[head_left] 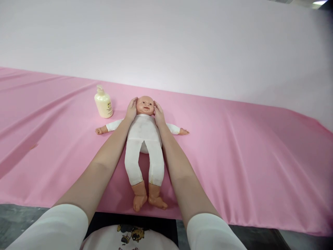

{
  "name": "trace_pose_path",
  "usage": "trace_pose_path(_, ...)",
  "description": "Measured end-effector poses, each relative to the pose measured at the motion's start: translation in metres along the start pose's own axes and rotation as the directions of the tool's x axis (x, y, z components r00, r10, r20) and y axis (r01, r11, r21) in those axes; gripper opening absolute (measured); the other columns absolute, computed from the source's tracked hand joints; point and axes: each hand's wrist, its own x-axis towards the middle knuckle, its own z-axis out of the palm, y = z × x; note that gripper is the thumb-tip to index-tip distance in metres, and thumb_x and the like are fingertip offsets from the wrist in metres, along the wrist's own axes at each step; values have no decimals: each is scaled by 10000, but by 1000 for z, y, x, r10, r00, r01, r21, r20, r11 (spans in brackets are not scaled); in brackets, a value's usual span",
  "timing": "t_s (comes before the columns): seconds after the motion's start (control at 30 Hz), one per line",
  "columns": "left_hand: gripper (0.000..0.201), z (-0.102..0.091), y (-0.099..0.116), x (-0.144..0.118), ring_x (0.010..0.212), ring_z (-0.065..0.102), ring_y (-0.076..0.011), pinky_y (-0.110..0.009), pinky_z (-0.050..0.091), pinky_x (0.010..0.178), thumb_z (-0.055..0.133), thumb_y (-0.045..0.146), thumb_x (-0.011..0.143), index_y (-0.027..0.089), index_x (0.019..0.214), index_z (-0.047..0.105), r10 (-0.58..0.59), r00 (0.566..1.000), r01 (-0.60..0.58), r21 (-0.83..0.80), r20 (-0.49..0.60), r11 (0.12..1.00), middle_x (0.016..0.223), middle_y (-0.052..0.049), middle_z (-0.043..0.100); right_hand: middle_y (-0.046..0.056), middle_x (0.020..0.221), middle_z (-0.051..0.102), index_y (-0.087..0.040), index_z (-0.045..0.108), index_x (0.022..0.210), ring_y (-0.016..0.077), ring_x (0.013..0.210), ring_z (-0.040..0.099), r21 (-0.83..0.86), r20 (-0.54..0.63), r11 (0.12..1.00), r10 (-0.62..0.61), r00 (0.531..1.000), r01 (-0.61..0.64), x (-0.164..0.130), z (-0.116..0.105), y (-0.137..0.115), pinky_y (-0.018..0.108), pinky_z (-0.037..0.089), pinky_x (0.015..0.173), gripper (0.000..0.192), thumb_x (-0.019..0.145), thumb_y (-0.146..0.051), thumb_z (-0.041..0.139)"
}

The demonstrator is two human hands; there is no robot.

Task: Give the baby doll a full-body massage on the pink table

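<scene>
A baby doll [144, 128] in a white cloth body lies on its back, head away from me and feet toward me. Its arms stretch out to either side, and its bare feet lie close to the front edge of the cloth. My left hand [131, 108] cups the left side of the doll's head, fingers curved along it. On the opposite side my right hand [158, 113] cups the head in the same way. The head is held between both hands; my palms are partly hidden. Both forearms run alongside the doll's body, passing over its outstretched arms.
A cream-coloured pump bottle [103, 104] stands upright to the left of the doll's head. Pink cloth [221, 156] with folds covers the table. Behind the table rises a plain white wall [166, 45]. Grey floor shows below the front edge.
</scene>
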Motion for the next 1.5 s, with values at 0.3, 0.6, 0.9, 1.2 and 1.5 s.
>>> trace_pose_path(0.3, 384, 2, 5, -1, 1408, 536, -223, -389, 369, 1240, 522, 334, 928, 191, 1280, 577, -91, 996, 90, -49, -11, 995, 1451, -120, 605, 29, 1602, 482, -243, 488, 1479, 207, 1442, 511, 37, -7, 998, 54, 999, -53, -3, 3, -6, 455, 453, 1198, 603, 878, -295, 479)
trace_pose_path(0.6, 773, 5, 25, -16, 1547, 340, -290, -389, 272, 1288, 789, 481, 798, 223, 1443, 450, -58, 994, 53, 60, 94, 997, 1615, -138, 412, 78, 1601, 476, -229, 525, 1453, 251, 1479, 466, 17, 7, 1000, -20, 1000, 20, -8, 4, -10, 450, 424, 1225, 753, 814, -591, 692)
trace_pose_path(0.9, 605, 2, 7, -9, 1475, 446, -247, -386, 322, 1255, 607, 610, 893, 216, 1351, 553, 19, 997, -25, 92, 73, 995, 1533, -130, 508, 49, 1587, 494, -254, 555, 1404, 211, 1470, 476, 13, -28, 1000, -12, 1000, 12, -4, 3, -4, 455, 413, 1229, 608, 882, -563, 590)
trace_pose_path(1.2, 419, 1, 3, -3, 1362, 569, -214, -378, 400, 1208, 484, 515, 960, 212, 1202, 640, -7, 1000, 7, 5, -12, 1000, 1386, -99, 646, 56, 1631, 436, -238, 437, 1517, 221, 1416, 542, 39, 3, 994, 100, 995, -100, -1, 5, -6, 457, 482, 1172, 627, 897, -314, 484)
trace_pose_path(1.5, 353, 4, 18, -8, 1372, 553, -243, -376, 394, 1212, 535, 311, 888, 183, 1205, 624, -85, 996, 85, -21, -13, 996, 1395, -103, 644, 12, 1570, 521, -267, 536, 1422, 225, 1416, 530, 89, -22, 993, 74, 997, -72, -3, 3, -5, 461, 480, 1173, 574, 851, -333, 539)
